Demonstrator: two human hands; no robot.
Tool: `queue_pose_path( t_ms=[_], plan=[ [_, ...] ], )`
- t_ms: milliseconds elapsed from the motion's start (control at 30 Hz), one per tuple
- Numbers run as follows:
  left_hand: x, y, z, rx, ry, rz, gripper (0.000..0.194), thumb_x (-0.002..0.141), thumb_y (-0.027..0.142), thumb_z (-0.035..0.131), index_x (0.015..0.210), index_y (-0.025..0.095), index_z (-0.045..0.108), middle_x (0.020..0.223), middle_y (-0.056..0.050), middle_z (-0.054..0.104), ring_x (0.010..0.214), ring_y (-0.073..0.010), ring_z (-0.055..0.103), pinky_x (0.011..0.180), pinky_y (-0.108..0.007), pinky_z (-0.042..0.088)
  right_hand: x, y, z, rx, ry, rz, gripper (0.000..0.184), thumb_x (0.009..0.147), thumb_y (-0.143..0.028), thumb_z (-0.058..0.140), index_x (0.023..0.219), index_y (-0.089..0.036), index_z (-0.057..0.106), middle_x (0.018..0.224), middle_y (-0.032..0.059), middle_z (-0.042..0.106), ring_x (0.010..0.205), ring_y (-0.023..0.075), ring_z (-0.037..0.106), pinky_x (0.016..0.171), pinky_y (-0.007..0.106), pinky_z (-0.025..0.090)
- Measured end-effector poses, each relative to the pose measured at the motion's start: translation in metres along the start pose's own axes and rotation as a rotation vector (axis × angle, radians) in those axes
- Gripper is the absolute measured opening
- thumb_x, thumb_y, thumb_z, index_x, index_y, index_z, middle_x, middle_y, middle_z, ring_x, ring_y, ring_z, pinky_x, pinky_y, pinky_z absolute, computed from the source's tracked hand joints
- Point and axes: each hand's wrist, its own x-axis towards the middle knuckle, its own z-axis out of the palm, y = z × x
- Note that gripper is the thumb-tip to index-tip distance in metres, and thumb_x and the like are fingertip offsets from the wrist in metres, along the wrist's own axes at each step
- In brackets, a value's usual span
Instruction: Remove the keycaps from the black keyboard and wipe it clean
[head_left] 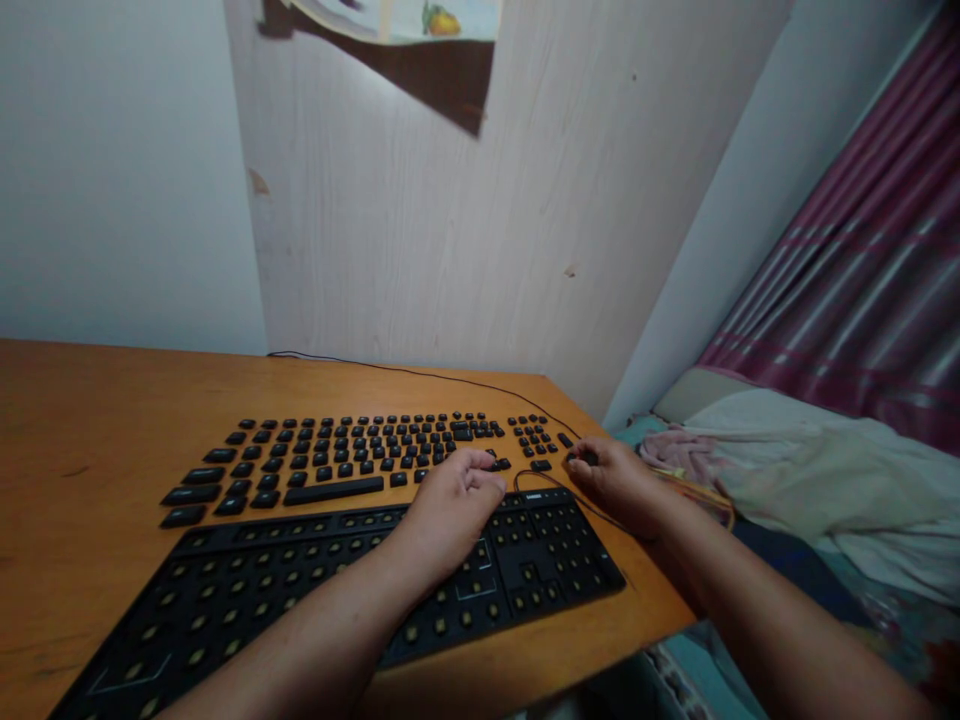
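A black keyboard (540, 580) without its keycaps lies on the wooden desk, its switch stems showing. Beyond it, many loose black keycaps (367, 440) are spread out in keyboard order, with the long spacebar keycap (334, 490) closest to the board. My left hand (454, 505) hovers over the keyboard's back edge, fingers half bent and thumb apart, beside a few arrow-area keycaps (501, 464). Nothing shows in its grasp. To the right of the keycap layout, my right hand (611, 475) pinches a dark keycap (589, 457) near the desk's right side.
A thin black cable (420, 372) runs along the back of the desk (112, 420) and down past my right hand. To the right is a bed with rumpled cloth (795, 480), beside a purple curtain (847, 260). A pale panel wall (420, 220) stands behind.
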Motion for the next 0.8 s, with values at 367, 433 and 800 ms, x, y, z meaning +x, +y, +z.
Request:
queue_pose_path(
  t_ms=[367,433,800],
  plan=[
    [0.0,0.002,0.0,0.029,0.004,-0.015,0.022,0.074,0.027,0.066,0.092,0.016,0.062,0.075,-0.001,0.063,0.072,-0.0156,0.058,0.07,-0.027,0.042,0.027,0.021,0.011,-0.044,-0.137,-0.126,0.017,0.082,-0.028,0.057,0.088,-0.023,0.073,0.086,0.0046,0.074,0.078,0.02,0.065,0.069,0.027,0.048],
    [0.0,0.002,0.0,0.027,0.004,-0.009,0.022,0.074,0.027,0.067,0.092,0.016,0.062,0.076,-0.001,0.064,0.072,-0.0159,0.058,0.07,-0.027,0.042,0.028,0.021,0.011,-0.045,-0.135,-0.148,0.019,0.083,-0.028,0.057,0.091,-0.023,0.073,0.09,0.0057,0.074,0.083,0.0212,0.066,0.074,0.029,0.049],
    [-0.001,0.003,0.001,0.003,0.002,0.004,0.02,0.074,0.028,0.067,0.09,0.017,0.063,0.077,-0.003,0.064,0.073,-0.0167,0.058,0.069,-0.027,0.043,0.023,0.022,0.013,-0.035,-0.088,-0.18,0.026,0.084,-0.026,0.055,0.103,-0.021,0.071,0.103,0.0085,0.073,0.096,0.0231,0.066,0.088,0.034,0.049]
  ],
)
